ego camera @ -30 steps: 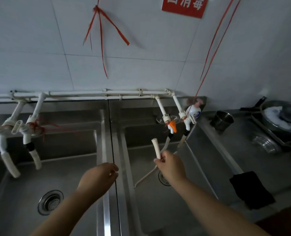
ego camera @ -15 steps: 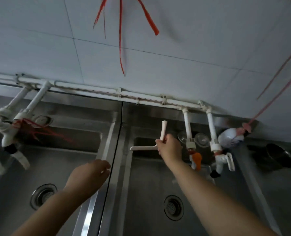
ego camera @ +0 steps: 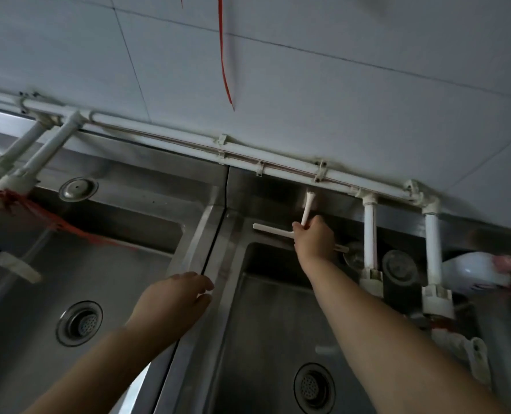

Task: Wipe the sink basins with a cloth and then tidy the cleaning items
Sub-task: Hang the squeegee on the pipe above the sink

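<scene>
Task status, judged from the present layout: no cloth is in view, and whether the basins have been wiped cannot be read from their dull steel; the work in hand appears to belong to the tidying stage. The right hand (ego camera: 314, 238) is closed around the stem of a white plastic T-shaped squeegee (ego camera: 275, 228), held against the steel back ledge at 12 o'clock of the right stainless-steel sink basin (ego camera: 266, 339); the stem tip points up toward the long white wall-mounted water pipe (ego camera: 164, 133); the blade runs toward 9 o'clock. The likely intent is to park the tool on the ledge; that step is not yet complete. The left hand (ego camera: 173, 300) holds nothing; its fingers are loosely spread and rest on or just above the steel divider ridge (ego camera: 200, 234) between the basins; contact cannot be confirmed.

Surface: the left stainless-steel sink basin (ego camera: 114, 279) lies at 9 o'clock of the divider; each basin has a round strainer drain near its bottom; no standing water is discernible.

Room: pale grey wall tiles (ego camera: 338, 100) rise behind the pipe; a thin red plastic strip (ego camera: 225, 73) hangs at 12 o'clock; two white vertical tap pipes (ego camera: 369, 231) descend at 3 o'clock of the right hand; a white rounded bottle (ego camera: 469, 271) sits at far 3 o'clock; lighting is dim.
</scene>
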Tool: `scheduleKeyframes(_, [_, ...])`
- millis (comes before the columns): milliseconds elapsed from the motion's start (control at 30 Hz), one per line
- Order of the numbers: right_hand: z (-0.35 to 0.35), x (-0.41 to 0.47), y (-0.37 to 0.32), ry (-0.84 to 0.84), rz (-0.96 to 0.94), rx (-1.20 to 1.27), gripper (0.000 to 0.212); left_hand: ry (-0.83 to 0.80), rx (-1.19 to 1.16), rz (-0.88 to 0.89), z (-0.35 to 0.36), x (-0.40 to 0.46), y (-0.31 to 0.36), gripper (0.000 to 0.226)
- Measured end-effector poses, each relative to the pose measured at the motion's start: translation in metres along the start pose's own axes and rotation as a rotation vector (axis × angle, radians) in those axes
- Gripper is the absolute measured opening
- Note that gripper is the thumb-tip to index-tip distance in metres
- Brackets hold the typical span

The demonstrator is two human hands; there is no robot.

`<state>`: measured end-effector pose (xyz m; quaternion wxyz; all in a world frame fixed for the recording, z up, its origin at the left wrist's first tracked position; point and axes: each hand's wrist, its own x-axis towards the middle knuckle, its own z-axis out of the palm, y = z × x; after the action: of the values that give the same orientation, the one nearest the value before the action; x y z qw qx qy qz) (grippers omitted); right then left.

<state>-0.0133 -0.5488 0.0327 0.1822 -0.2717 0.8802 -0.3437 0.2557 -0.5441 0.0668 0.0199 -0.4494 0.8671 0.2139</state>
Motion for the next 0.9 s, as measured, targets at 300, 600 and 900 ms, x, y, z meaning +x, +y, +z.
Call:
scheduleKeyframes(300, [0.008,-0.004,0.004,-0.005,-0.073,0.004,0.019,-0.028,-0.013,0.038,0.011,0.007,0.007,0.026])
scheduleKeyframes(600, [0.018,-0.001,0.007,-0.024,-0.048,-0.029,0.019,-0.017,-0.017,0.029,0.008,0.002,0.001,0.027])
scheduleKeyframes(900, [0.021,-0.004,0.009,-0.018,-0.041,-0.029,0.02,0.007,-0.013,0.015,0.004,-0.009,-0.008,0.027])
